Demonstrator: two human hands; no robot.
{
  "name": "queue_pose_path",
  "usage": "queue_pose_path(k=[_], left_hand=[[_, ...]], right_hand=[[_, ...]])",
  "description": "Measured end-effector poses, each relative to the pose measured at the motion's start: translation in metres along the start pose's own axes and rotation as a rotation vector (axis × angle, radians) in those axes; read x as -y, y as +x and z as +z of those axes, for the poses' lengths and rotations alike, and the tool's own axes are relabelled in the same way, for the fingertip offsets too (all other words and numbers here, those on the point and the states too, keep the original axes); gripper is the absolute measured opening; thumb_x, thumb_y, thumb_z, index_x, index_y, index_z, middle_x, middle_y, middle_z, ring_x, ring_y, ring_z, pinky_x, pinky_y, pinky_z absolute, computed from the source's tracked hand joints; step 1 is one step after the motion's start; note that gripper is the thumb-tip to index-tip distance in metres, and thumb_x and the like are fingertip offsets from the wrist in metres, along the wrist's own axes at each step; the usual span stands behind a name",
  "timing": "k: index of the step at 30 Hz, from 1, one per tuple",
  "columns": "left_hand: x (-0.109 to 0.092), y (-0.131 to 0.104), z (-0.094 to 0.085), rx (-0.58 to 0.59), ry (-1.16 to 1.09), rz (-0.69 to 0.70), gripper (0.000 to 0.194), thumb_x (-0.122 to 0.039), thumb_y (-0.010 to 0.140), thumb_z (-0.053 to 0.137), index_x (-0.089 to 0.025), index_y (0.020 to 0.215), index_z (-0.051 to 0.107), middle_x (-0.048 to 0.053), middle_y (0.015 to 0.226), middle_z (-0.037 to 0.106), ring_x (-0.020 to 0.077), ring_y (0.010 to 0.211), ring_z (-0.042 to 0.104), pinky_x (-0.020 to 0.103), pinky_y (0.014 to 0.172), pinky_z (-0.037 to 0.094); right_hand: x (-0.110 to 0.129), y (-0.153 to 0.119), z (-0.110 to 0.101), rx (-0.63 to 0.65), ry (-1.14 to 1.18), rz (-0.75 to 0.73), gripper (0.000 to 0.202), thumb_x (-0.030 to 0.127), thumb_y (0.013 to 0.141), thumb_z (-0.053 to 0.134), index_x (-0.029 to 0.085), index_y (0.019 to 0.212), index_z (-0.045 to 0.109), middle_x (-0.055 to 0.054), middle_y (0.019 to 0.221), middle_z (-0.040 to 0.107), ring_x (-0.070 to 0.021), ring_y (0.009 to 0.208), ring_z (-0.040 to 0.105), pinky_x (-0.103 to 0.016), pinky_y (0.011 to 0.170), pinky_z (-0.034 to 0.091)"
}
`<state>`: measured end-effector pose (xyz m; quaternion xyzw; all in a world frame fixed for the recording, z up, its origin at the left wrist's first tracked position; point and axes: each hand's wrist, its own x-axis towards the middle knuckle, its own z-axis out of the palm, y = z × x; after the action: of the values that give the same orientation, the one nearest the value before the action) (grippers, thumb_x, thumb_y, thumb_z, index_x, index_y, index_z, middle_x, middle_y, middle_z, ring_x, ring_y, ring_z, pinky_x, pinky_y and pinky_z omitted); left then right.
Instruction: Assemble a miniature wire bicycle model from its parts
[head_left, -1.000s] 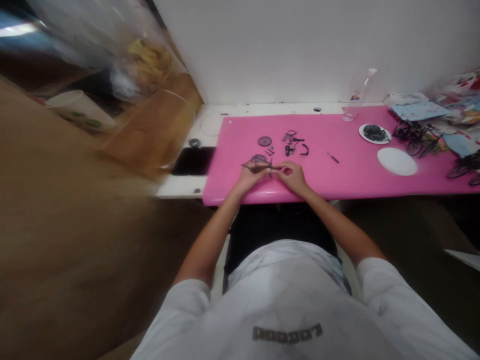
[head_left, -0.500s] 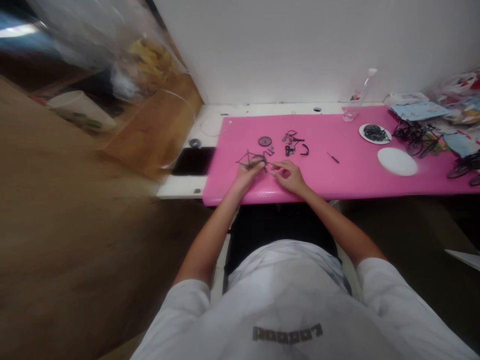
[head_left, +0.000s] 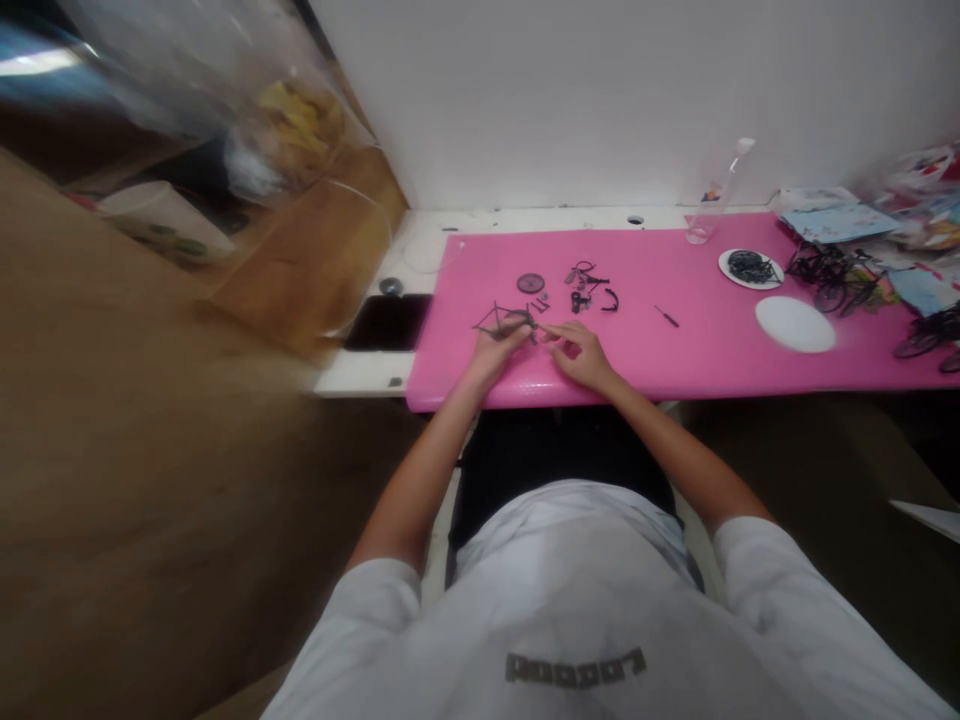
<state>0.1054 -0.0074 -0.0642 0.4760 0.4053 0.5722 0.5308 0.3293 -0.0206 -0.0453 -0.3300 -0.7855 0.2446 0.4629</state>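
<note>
My left hand is closed around a small black model bicycle frame, just above the pink mat. The frame's thin tubes stick out to the left of the fingers. At the frame's right end, my right hand has its thumb and index finger near the part; whether they pinch something small I cannot make out. Beyond the hands lie a small black wheel and several loose black bicycle parts, with a curved black piece beside them.
A small screwdriver lies right of the hands. Farther right are a white plate, a plate with black parts, a clear bottle and several model bicycles. A dark flat tablet-like object lies at left.
Both hands stay at almost the same place. The right fingers and the frame's right end have shifted only slightly.
</note>
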Motion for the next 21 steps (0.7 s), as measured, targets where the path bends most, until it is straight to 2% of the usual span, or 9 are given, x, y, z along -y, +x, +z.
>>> queue_pose_path(k=[3,8,11,14,16,18,21], left_hand=[[0.002,0.0,-0.001,-0.036,-0.073,-0.024,0.059,-0.053,0.064,0.108,-0.019,0.106,0.087,0.008,0.101,0.086,0.0174,0.087,0.079,0.034,0.089,0.064],[0.002,-0.002,0.0,-0.057,-0.044,-0.035,0.057,-0.052,0.066,0.107,-0.018,0.108,0.087,0.008,0.098,0.085,0.0183,0.086,0.079,0.034,0.087,0.065],[0.002,-0.001,0.0,-0.064,-0.054,-0.037,0.057,-0.051,0.066,0.107,-0.018,0.108,0.087,0.007,0.097,0.085,0.0178,0.085,0.079,0.034,0.088,0.065],[0.003,0.0,0.001,-0.062,-0.053,-0.037,0.058,-0.053,0.067,0.105,-0.018,0.109,0.086,0.007,0.096,0.084,0.0189,0.084,0.079,0.036,0.088,0.066],[0.005,0.001,0.0,-0.057,-0.046,-0.041,0.058,-0.053,0.068,0.105,-0.018,0.109,0.086,0.008,0.097,0.084,0.0192,0.083,0.079,0.037,0.088,0.066],[0.007,0.002,-0.001,-0.045,-0.044,-0.046,0.058,-0.053,0.068,0.105,-0.018,0.11,0.086,0.009,0.098,0.084,0.0193,0.083,0.079,0.037,0.088,0.066],[0.008,0.003,-0.003,-0.022,-0.031,-0.034,0.057,-0.052,0.068,0.105,-0.018,0.11,0.087,0.009,0.099,0.085,0.0197,0.085,0.08,0.037,0.089,0.065]], right_hand=[[0.0,0.0,0.0,0.01,-0.014,0.026,0.046,0.028,0.101,0.066,0.027,0.145,0.081,-0.006,0.112,0.087,-0.0244,0.101,0.071,-0.043,0.096,0.059],[-0.002,0.0,0.001,0.031,-0.031,0.042,0.045,0.028,0.102,0.065,0.028,0.144,0.08,-0.007,0.116,0.087,-0.026,0.106,0.071,-0.045,0.098,0.06],[-0.01,0.001,0.002,0.001,-0.102,0.034,0.037,0.03,0.104,0.062,0.027,0.135,0.083,-0.009,0.12,0.086,-0.0283,0.113,0.071,-0.05,0.108,0.059],[-0.021,0.004,-0.006,0.001,-0.276,0.079,0.035,0.03,0.106,0.059,0.024,0.129,0.084,-0.012,0.13,0.083,-0.0328,0.126,0.069,-0.059,0.121,0.052],[-0.03,0.006,-0.016,0.049,-0.423,0.114,0.039,0.032,0.106,0.06,0.021,0.135,0.082,-0.016,0.144,0.077,-0.0384,0.14,0.063,-0.065,0.127,0.047],[-0.037,0.008,-0.028,0.091,-0.554,0.137,0.047,0.032,0.106,0.058,0.017,0.148,0.076,-0.019,0.165,0.064,-0.0437,0.158,0.049,-0.07,0.131,0.04],[-0.046,0.009,-0.041,0.155,-0.666,0.151,0.057,0.031,0.106,0.058,0.014,0.16,0.065,-0.019,0.181,0.047,-0.0482,0.171,0.031,-0.076,0.136,0.03]])
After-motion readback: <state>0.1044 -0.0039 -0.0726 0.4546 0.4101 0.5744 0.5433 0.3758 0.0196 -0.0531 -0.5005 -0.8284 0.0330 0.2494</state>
